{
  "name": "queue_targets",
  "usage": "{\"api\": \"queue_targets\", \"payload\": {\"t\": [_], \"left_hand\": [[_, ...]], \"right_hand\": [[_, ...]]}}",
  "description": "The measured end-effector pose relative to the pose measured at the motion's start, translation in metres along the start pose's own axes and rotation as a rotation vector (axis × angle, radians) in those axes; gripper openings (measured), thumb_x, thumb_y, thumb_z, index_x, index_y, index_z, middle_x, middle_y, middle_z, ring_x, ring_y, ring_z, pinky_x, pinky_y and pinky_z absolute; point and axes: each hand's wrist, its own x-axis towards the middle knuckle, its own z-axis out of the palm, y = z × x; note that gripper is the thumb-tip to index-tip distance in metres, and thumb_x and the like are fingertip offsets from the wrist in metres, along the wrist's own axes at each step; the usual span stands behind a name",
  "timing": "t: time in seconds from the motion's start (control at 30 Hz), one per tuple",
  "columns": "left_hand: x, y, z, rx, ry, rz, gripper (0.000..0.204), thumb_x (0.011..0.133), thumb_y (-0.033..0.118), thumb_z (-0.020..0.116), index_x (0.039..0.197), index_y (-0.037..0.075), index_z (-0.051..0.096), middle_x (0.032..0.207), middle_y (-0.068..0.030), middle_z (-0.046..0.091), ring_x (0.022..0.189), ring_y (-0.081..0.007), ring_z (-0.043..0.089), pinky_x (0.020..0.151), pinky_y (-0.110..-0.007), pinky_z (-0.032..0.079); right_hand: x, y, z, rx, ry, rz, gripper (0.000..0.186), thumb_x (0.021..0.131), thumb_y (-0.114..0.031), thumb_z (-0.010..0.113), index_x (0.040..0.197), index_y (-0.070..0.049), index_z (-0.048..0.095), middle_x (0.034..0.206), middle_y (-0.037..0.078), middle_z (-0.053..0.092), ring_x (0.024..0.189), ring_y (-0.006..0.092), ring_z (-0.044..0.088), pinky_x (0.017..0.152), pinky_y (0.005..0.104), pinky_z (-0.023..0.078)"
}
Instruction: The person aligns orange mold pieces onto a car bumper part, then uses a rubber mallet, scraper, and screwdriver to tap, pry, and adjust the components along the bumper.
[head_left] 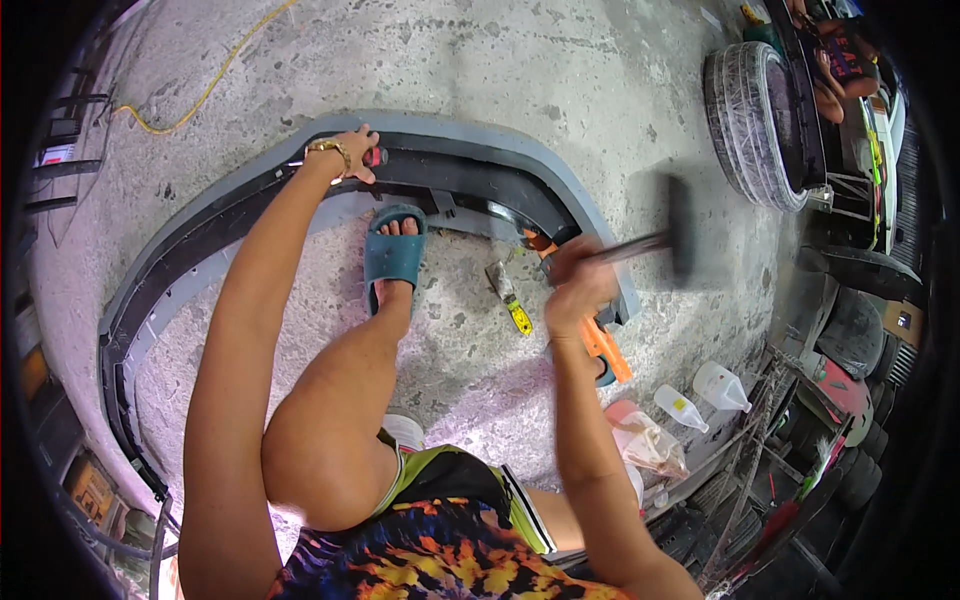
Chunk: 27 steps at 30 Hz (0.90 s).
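Note:
A long curved car bumper (460, 165), black inside with a grey rim, lies on the floor and arches around my foot. My left hand (350, 155) rests on its upper left stretch with fingers spread. A small red-and-black piece (376, 157) shows between thumb and fingers; whether it is gripped is unclear. My right hand (583, 285) is closed around the handle of a mallet (683, 230), its black head raised and blurred by motion to the right. An orange strip (608, 355) runs beneath that hand. Between my hands lies a yellow-handled scraper (512, 302).
My foot in a teal slipper (393, 255) stands inside the curve. White bottles (682, 408) and a plastic bag (645, 440) sit at lower right. A wrapped tire (750, 125) and another person (840, 65) are at upper right. A yellow cord (210, 90) crosses the floor.

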Motion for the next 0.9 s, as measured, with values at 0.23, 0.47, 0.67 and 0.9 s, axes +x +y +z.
{"api": "queue_targets", "payload": {"t": [0.23, 0.47, 0.67, 0.9], "left_hand": [[0.012, -0.019, 0.007, -0.026, -0.120, -0.030, 0.094, 0.063, 0.039, 0.077, 0.140, 0.010, 0.031, 0.148, -0.0173, 0.018, 0.128, -0.0352, 0.035, 0.104, -0.042, 0.034], [0.001, 0.005, -0.002, -0.022, -0.025, -0.027, 0.089, 0.066, 0.039, 0.077, 0.138, 0.009, 0.032, 0.148, -0.0179, 0.018, 0.128, -0.0332, 0.037, 0.103, -0.041, 0.036], [0.000, -0.007, -0.002, 0.011, -0.055, -0.038, 0.092, 0.069, 0.039, 0.075, 0.141, 0.011, 0.026, 0.150, -0.0157, 0.011, 0.130, -0.0325, 0.034, 0.104, -0.043, 0.035], [0.015, -0.017, 0.017, 0.014, -0.057, 0.001, 0.102, 0.063, 0.044, 0.075, 0.142, 0.006, 0.023, 0.148, -0.0218, 0.012, 0.129, -0.0350, 0.033, 0.106, -0.040, 0.032]], "right_hand": [[-0.131, 0.006, 0.006, 0.371, -0.611, 1.316, 0.039, 0.092, -0.044, 0.046, 0.066, -0.015, 0.040, 0.049, -0.005, 0.034, 0.038, 0.0055, 0.033, 0.034, 0.0224, 0.026], [0.157, -0.095, -0.033, 0.432, -0.337, 0.516, 0.031, 0.095, -0.032, 0.046, 0.084, -0.003, 0.053, 0.057, -0.002, 0.042, 0.045, 0.0037, 0.036, 0.040, 0.0210, 0.027], [0.009, -0.015, 0.001, 0.260, -0.183, 0.161, 0.042, 0.093, -0.040, 0.043, 0.075, -0.003, 0.049, 0.058, 0.005, 0.046, 0.054, 0.0135, 0.043, 0.050, 0.0300, 0.035], [-0.119, 0.025, 0.012, 0.206, -0.579, 1.088, 0.041, 0.092, -0.041, 0.047, 0.068, -0.009, 0.048, 0.053, -0.001, 0.042, 0.040, 0.0085, 0.038, 0.036, 0.0260, 0.029]]}}
